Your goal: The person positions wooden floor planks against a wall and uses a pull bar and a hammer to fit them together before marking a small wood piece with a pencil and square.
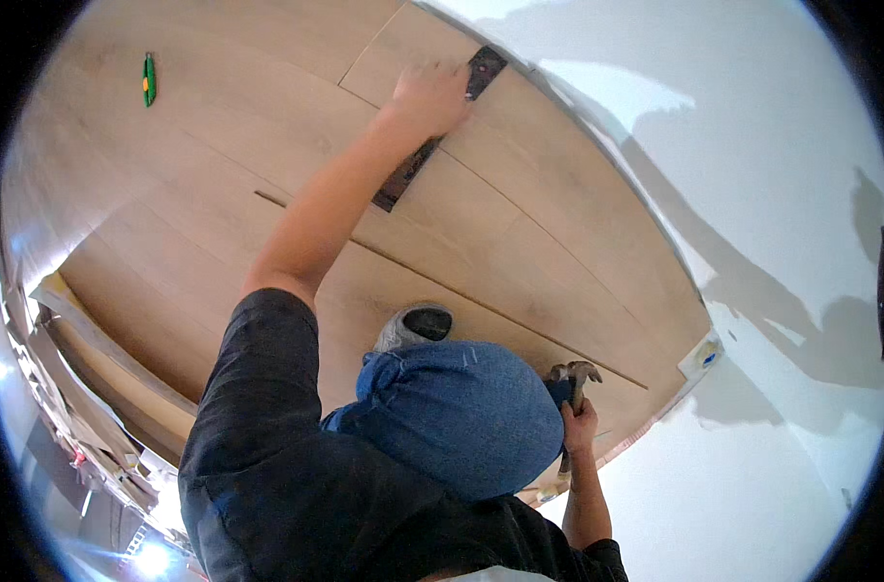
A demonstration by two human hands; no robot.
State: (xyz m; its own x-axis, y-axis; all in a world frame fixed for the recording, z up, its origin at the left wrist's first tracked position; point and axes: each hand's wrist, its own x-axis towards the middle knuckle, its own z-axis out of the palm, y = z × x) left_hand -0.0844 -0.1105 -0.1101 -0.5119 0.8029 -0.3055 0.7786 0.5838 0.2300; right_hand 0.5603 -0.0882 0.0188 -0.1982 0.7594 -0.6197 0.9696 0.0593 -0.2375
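Knife (pixel 149 80), green, lies far left on the floor (pixel 267 87). Dark bar (pixel 400 182) runs diagonally beneath the left hand (pixel 430 97), far end near the wall (pixel 772 145); fingers blurred on my feed, I cannot tell their grip. Blue-clad knee (pixel 461 417) stands between hands. Right hand (pixel 580 429), farther from the bar, clenches the hammer (pixel 576 376).

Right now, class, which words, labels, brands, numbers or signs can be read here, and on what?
None can be read.
Green utility knife: too small to tell if it bears text.
Dark flat bar: no legible marking; partly covered by the left hand.
Hammer: no legible marking.
Small blue mark at the picture's right: too small to identify.
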